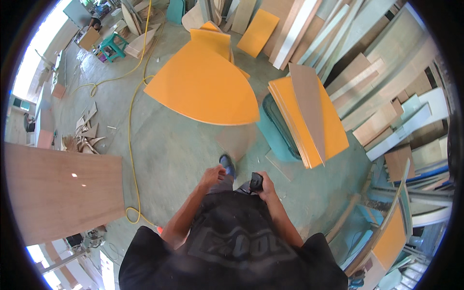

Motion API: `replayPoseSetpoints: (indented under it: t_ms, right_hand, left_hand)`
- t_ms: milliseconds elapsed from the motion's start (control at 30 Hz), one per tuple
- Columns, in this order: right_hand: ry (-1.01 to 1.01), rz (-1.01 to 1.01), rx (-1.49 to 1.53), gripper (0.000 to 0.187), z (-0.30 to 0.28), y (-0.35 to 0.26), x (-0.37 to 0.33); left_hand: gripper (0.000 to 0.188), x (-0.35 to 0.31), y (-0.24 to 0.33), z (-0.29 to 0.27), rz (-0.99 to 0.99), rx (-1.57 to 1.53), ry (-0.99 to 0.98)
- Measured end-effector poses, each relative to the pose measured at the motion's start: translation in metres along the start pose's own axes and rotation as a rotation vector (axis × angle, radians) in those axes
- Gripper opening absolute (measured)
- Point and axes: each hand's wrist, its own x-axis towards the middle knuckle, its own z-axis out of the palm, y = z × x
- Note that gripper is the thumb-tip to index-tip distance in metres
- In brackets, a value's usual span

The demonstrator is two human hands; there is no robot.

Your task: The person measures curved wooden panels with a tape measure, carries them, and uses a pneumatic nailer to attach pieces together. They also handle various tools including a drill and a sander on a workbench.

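We grip a black object [256, 181] in our right hand [268, 187], our left hand [211, 177] loosely curled, orange board [202, 87] far, yellow cord [129, 135] left

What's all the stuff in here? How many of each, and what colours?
Floor: one, grey-green, middle
Curved panel: one, orange, upper middle
Stacked boards: several, orange, right of the curved panel
Long board: one, brown, on the stack
Plastic thing: one, teal, under the stack
Leaning boards: many, mixed colours, upper right
Stool: one, green, far upper left
Hose or cord: yellow, left, count unclear
Wood scraps: one pile, tan, left
Big board: one, brown, lower left
Shirt: one, black, bottom middle
Left hand: one, bare, lower middle
Right hand: one, bare, lower middle, holding a black object
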Motion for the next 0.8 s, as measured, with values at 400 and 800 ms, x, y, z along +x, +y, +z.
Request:
replayPoseSetpoints:
  t_ms: [400,800]
  right_hand:
    - [0.086,0.003,-0.198,0.03,0.159,-0.141,0.15]
    - [0.186,-0.456,-1.188,0.065,0.301,-0.22,0.387]
  left_hand:
    - [0.035,0.111,0.144,-0.154,0.049,-0.018,0.366]
    - [0.034,0.229,0.166,-0.209,-0.189,0.422,0.384]
